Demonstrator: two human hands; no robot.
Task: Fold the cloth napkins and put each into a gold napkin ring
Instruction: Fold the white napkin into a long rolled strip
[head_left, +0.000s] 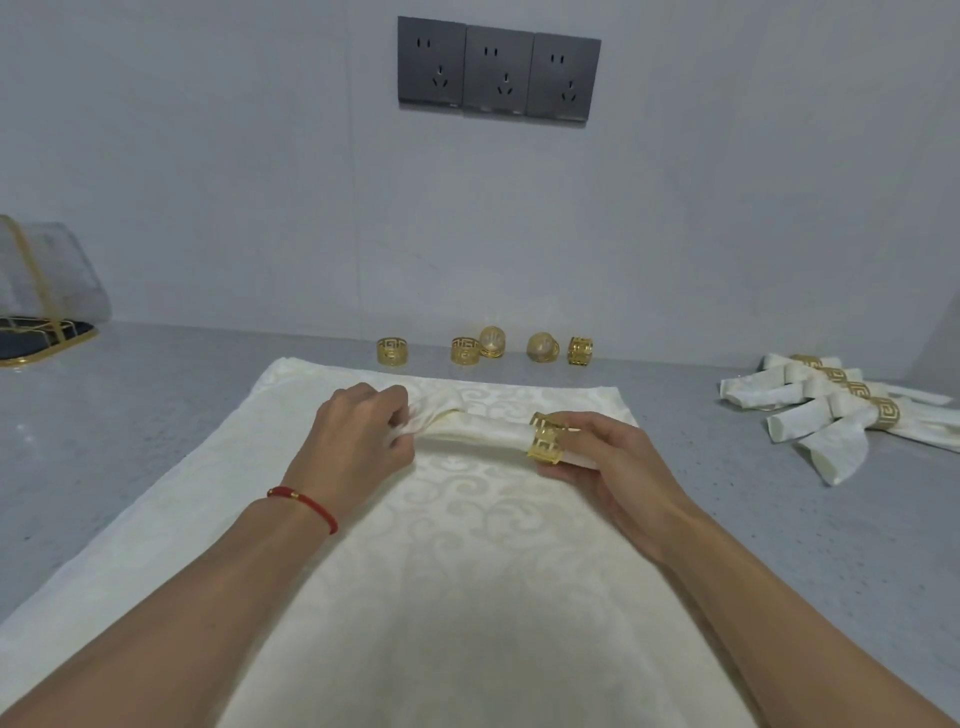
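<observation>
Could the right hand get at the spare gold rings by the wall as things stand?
Probably not yet: the right hand holds a gold ring on the folded napkin. Nothing stands between it and the spare rings.

I take this for a plain staging room for table linen, not a lived-in home. I see a bare pale grey wall with a row of three dark grey wall sockets above a speckled grey desk. Loose gold cut-out metal napkin rings line the desk's far edge, a pile of ringed white napkins sits toward its far right corner, and a gold-wire rack stands at its left edge.
</observation>
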